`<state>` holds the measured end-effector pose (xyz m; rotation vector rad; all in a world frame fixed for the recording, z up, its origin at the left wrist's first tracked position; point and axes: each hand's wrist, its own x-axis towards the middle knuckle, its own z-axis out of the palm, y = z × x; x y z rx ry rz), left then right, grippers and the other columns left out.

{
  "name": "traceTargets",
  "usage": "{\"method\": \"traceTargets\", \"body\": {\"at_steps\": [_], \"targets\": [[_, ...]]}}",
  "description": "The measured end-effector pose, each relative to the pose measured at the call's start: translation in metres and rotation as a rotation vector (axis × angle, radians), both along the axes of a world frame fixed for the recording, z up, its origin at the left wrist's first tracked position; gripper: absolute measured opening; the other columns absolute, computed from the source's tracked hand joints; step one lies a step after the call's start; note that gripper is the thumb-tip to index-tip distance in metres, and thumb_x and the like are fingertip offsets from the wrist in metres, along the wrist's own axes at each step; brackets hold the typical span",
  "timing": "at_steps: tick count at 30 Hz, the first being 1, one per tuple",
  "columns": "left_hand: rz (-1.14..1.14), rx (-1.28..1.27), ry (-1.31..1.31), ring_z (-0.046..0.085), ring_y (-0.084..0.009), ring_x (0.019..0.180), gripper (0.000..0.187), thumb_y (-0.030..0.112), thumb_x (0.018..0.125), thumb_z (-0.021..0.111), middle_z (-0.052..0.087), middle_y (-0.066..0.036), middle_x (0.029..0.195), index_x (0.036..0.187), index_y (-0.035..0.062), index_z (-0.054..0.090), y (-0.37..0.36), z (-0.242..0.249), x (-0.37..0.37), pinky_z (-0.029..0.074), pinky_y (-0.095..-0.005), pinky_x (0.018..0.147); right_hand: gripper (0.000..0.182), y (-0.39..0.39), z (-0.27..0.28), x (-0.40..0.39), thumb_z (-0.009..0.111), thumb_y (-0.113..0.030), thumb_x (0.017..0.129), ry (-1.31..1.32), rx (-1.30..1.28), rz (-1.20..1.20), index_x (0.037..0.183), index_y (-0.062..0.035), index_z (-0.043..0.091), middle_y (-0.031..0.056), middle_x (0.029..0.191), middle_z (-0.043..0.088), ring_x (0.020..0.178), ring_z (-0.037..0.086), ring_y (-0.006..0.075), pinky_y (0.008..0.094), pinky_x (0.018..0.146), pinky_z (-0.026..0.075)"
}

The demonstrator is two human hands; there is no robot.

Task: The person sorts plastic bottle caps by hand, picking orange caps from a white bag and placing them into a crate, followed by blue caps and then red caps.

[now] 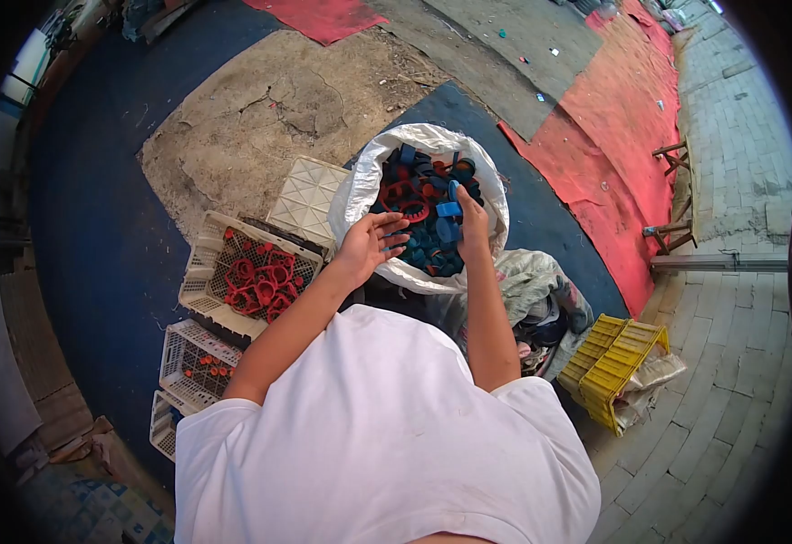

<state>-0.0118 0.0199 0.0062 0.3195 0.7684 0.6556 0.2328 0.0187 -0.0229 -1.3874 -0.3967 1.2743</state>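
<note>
A white woven sack stands in front of me with its mouth wide and rim rolled back. Inside lie many dark blue and teal plastic pieces, with a red toothed plastic ring among them. Over the right part of the mouth, my right hand grips a blue plastic piece between thumb and fingers. My left hand is held over the sack's left rim, palm turned inward, fingers spread and holding nothing.
Left of the sack, a white crate holds red plastic rings. Smaller crates stand nearer me, and an off-white crate touches the sack's left side. To the right are a cloth-filled bag and a yellow crate.
</note>
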Motion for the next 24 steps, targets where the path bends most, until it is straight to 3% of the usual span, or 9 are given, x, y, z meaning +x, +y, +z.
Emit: {"method": "traceTargets", "body": {"at_steps": [4, 7, 8, 11, 13, 16, 22, 24], "targets": [[-0.027, 0.1, 0.047, 0.06, -0.0249, 0.116, 0.047, 0.041, 0.101, 0.054, 0.062, -0.01, 0.13, 0.132, 0.0065, 0.056, 0.006, -0.013, 0.02, 0.046, -0.0433, 0.102, 0.043, -0.01, 0.003, -0.014, 0.072, -0.048, 0.092, 0.109, -0.004, -0.028, 0.105, -0.0072, 0.07, 0.0008, 0.08, 0.064, 0.066, 0.063, 0.0101, 0.0256, 0.051, 0.051], [-0.044, -0.027, 0.074, 0.059, -0.0242, 0.116, 0.057, 0.051, 0.097, 0.061, 0.059, -0.01, 0.134, 0.137, 0.0102, 0.052, 0.003, 0.004, 0.04, 0.044, -0.0465, 0.104, 0.052, -0.017, 0.004, -0.023, 0.071, -0.055, 0.091, 0.159, 0.015, 0.001, 0.111, -0.0073, 0.066, 0.0041, 0.086, 0.07, 0.068, 0.066, 0.013, 0.0279, 0.057, 0.055], [-0.068, -0.038, 0.053, 0.059, -0.0236, 0.112, 0.063, 0.059, 0.096, 0.06, 0.058, -0.009, 0.13, 0.139, 0.0134, 0.049, 0.002, 0.009, 0.044, 0.044, -0.0501, 0.102, 0.05, -0.02, 0.005, -0.027, 0.071, -0.054, 0.091, 0.151, 0.024, 0.01, 0.111, -0.0075, 0.067, 0.0036, 0.085, 0.07, 0.066, 0.066, 0.0123, 0.0268, 0.056, 0.054], [-0.13, -0.044, -0.11, 0.061, -0.0205, 0.105, 0.061, 0.06, 0.098, 0.057, 0.059, -0.007, 0.121, 0.137, 0.0146, 0.051, 0.005, -0.01, 0.051, 0.047, -0.0515, 0.099, 0.046, -0.023, 0.011, -0.037, 0.07, -0.049, 0.094, 0.12, 0.067, 0.032, 0.112, -0.0076, 0.067, 0.0022, 0.084, 0.07, 0.063, 0.064, 0.01, 0.0235, 0.054, 0.052], [-0.11, -0.047, -0.098, 0.062, -0.0182, 0.1, 0.06, 0.061, 0.098, 0.054, 0.06, -0.005, 0.115, 0.136, 0.0155, 0.052, 0.003, -0.005, 0.051, 0.049, -0.0496, 0.095, 0.042, -0.024, 0.013, -0.041, 0.069, -0.045, 0.096, 0.095, 0.11, 0.037, 0.114, -0.0068, 0.067, 0.0013, 0.082, 0.07, 0.061, 0.063, 0.0087, 0.0215, 0.052, 0.05], [-0.125, -0.008, -0.087, 0.064, -0.016, 0.096, 0.058, 0.063, 0.099, 0.052, 0.063, -0.002, 0.11, 0.135, 0.0174, 0.053, 0.0, 0.001, 0.048, 0.052, -0.046, 0.092, 0.036, -0.028, 0.011, -0.046, 0.072, -0.032, 0.097, 0.086, 0.192, 0.017, 0.117, -0.0032, 0.068, 0.0005, 0.09, 0.069, 0.07, 0.062, 0.0045, 0.0197, 0.053, 0.046], [-0.11, 0.026, -0.135, 0.066, -0.017, 0.101, 0.055, 0.063, 0.099, 0.051, 0.065, -0.002, 0.113, 0.132, 0.0194, 0.054, 0.003, 0.0, 0.047, 0.054, -0.0416, 0.089, 0.035, -0.032, 0.023, -0.059, 0.077, -0.02, 0.093, -0.115, 0.332, -0.01, 0.12, -0.0002, 0.067, 0.0047, 0.105, 0.071, 0.092, 0.065, 0.0078, 0.0223, 0.077, 0.051], [-0.069, -0.018, -0.138, 0.065, -0.0174, 0.104, 0.052, 0.062, 0.1, 0.05, 0.065, -0.003, 0.115, 0.13, 0.0192, 0.055, 0.004, 0.0, 0.047, 0.055, -0.0421, 0.088, 0.035, -0.032, 0.026, -0.061, 0.077, -0.02, 0.093, -0.18, 0.343, -0.007, 0.12, 0.0004, 0.067, 0.0054, 0.107, 0.071, 0.093, 0.066, 0.0089, 0.0231, 0.078, 0.052]]}}
